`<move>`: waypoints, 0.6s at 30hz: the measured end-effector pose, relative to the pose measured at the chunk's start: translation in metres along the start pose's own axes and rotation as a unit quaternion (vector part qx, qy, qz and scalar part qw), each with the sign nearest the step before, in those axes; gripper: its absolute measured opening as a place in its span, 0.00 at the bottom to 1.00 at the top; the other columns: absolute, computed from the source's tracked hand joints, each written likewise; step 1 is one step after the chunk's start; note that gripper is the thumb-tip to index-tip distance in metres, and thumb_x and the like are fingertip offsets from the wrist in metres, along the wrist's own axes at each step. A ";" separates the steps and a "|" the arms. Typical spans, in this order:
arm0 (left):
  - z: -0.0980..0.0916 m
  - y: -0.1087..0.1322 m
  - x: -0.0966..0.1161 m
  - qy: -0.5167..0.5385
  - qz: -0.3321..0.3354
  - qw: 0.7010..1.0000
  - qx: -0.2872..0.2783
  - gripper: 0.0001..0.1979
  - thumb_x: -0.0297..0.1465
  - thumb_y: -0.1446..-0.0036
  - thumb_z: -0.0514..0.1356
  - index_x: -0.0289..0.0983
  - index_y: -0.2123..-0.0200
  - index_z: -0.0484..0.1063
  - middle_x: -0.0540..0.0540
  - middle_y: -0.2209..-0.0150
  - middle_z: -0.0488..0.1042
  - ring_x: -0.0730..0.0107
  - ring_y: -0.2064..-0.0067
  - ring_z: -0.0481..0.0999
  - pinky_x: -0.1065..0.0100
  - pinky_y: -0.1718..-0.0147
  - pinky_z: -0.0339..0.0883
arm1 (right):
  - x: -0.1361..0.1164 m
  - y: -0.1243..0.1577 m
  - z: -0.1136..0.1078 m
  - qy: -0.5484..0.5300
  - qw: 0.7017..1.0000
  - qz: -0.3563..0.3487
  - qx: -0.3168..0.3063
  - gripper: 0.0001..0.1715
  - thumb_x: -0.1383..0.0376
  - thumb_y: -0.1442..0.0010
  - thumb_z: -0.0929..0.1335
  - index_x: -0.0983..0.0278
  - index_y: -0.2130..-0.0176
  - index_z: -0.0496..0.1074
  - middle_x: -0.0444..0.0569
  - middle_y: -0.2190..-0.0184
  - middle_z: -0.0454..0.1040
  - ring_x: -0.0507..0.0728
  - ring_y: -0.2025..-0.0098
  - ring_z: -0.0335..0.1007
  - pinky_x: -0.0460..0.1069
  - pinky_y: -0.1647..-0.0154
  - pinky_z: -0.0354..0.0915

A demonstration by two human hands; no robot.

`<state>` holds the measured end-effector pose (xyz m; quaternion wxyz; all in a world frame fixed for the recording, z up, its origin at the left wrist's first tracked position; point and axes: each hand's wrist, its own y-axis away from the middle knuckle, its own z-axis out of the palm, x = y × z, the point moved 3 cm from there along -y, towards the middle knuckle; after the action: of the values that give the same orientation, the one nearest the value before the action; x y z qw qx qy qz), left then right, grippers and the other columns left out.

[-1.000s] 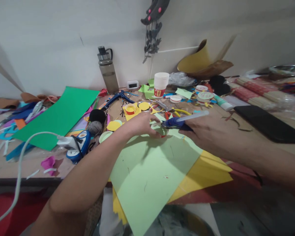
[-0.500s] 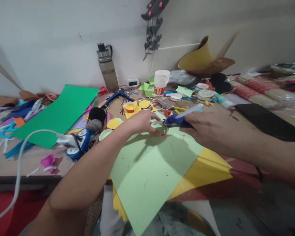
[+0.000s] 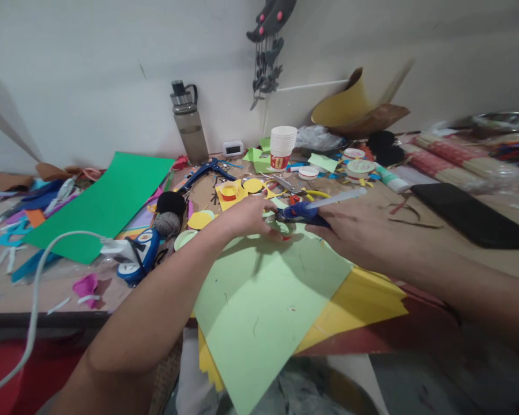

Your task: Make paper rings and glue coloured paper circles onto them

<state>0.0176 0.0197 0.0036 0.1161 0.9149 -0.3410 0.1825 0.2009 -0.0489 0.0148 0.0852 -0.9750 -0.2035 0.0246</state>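
Observation:
My right hand (image 3: 363, 233) is closed around a blue glue gun (image 3: 301, 212) with a white glue stick (image 3: 337, 199) poking out of its back. Its nozzle points left at a small round paper piece with a red band (image 3: 284, 227). My left hand (image 3: 246, 218) pinches that piece at its left side and steadies it on a light green paper sheet (image 3: 263, 294). A yellow sheet (image 3: 363, 302) lies under the green one.
Dark green paper (image 3: 104, 202), a white cable (image 3: 34, 294) and a blue-white device (image 3: 140, 256) lie left. A water bottle (image 3: 190, 124), stacked paper cups (image 3: 283, 144), scissors, yarn balls and paper scraps crowd the back. A black phone (image 3: 471, 216) rests right.
The glue gun and my right hand have shifted a little to the left, bringing the nozzle closer to the round piece. My left hand stays on the piece.

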 end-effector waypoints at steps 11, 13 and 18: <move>-0.002 0.001 0.004 0.001 0.003 1.000 0.008 0.26 0.43 0.59 0.69 0.40 0.55 0.77 0.46 0.57 0.76 0.63 0.60 0.74 0.68 0.63 0.65 | 0.004 -0.004 0.004 -0.031 0.999 -0.010 -0.007 0.13 0.59 0.35 0.61 0.62 0.65 0.71 0.51 0.72 0.75 0.61 0.68 0.71 0.50 0.71 0.58; -0.002 0.000 0.003 0.000 0.006 1.000 0.008 0.27 0.44 0.59 0.69 0.40 0.55 0.76 0.46 0.56 0.76 0.62 0.58 0.74 0.67 0.62 0.65 | 0.003 -0.003 0.000 -0.013 1.000 -0.004 -0.007 0.14 0.58 0.35 0.61 0.62 0.66 0.71 0.52 0.72 0.75 0.61 0.70 0.71 0.50 0.73 0.55; -0.003 0.002 0.004 -0.003 -0.012 1.000 -0.003 0.29 0.43 0.58 0.69 0.40 0.51 0.75 0.45 0.53 0.76 0.62 0.55 0.73 0.67 0.58 0.65 | -0.006 0.000 -0.014 0.045 0.998 -0.007 -0.041 0.11 0.61 0.36 0.62 0.62 0.66 0.71 0.55 0.71 0.75 0.61 0.74 0.68 0.51 0.76 0.51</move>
<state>0.0186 0.0169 0.0083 0.1197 0.9191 -0.3308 0.1775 0.1965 -0.0536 0.0288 0.0544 -0.9763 -0.2077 -0.0278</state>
